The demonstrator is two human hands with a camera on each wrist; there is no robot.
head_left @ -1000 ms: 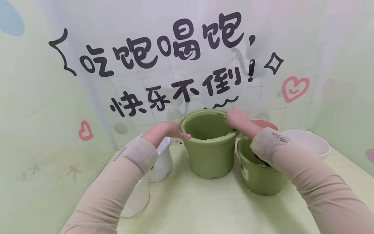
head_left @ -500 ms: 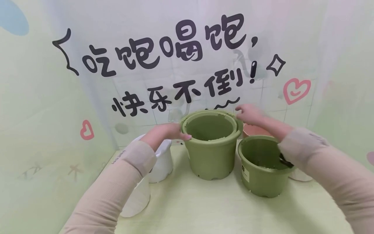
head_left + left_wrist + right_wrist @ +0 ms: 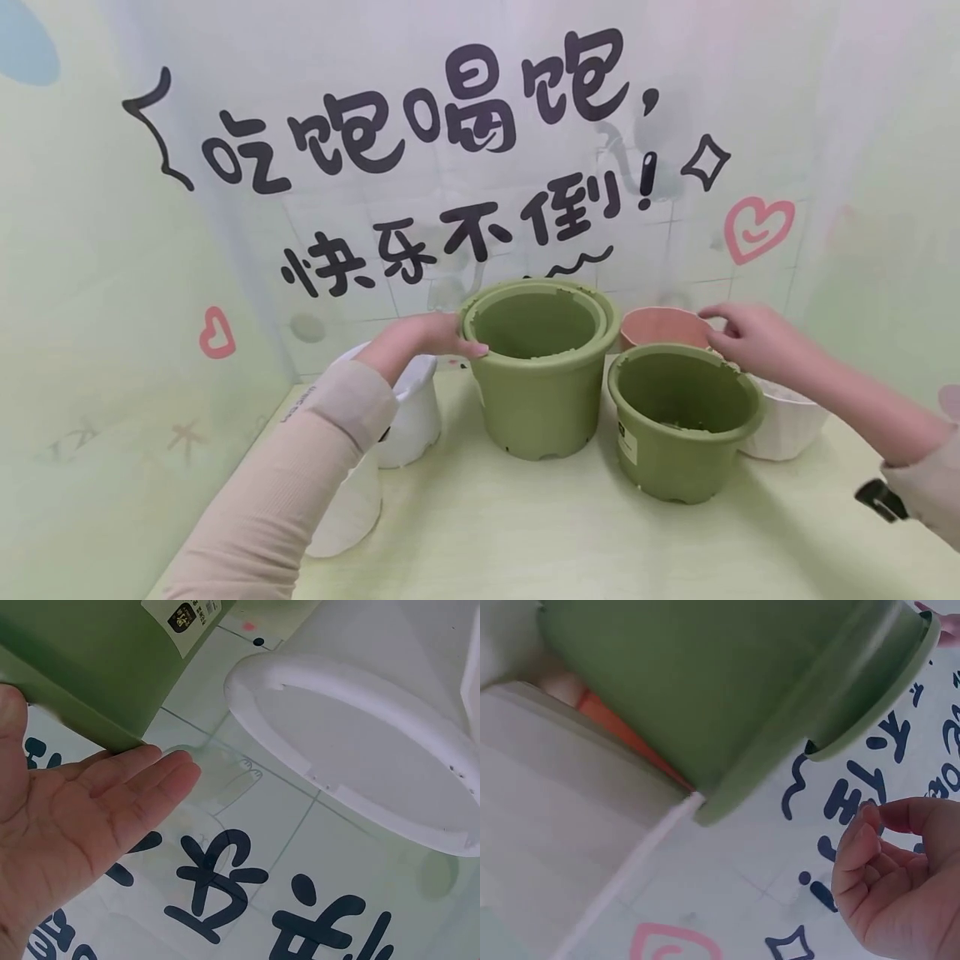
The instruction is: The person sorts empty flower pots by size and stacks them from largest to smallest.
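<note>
A large green flowerpot (image 3: 536, 408) stands mid-table with a second green rim nested inside its mouth. My left hand (image 3: 423, 333) is at its left rim, thumb over the edge; in the left wrist view, straight fingers (image 3: 161, 776) touch the rim. To the right sits a shorter green flowerpot (image 3: 675, 467) with a label. My right hand (image 3: 761, 337) is above and behind that pot, beside a salmon pot (image 3: 656, 325). Its fingers bend loosely with thumb and index close together, nothing visible between them in the right wrist view.
Behind the shorter green pot stands a whitish faceted pot (image 3: 787, 429). At the left, a white pot (image 3: 412, 425) and a cream pot (image 3: 348, 512) are partly behind my left sleeve. A printed wall (image 3: 480, 200) closes off the back of the table.
My right hand has let go of the large green pot's right rim and moved right, past the shorter green pot. The left hand stays at the rim.
</note>
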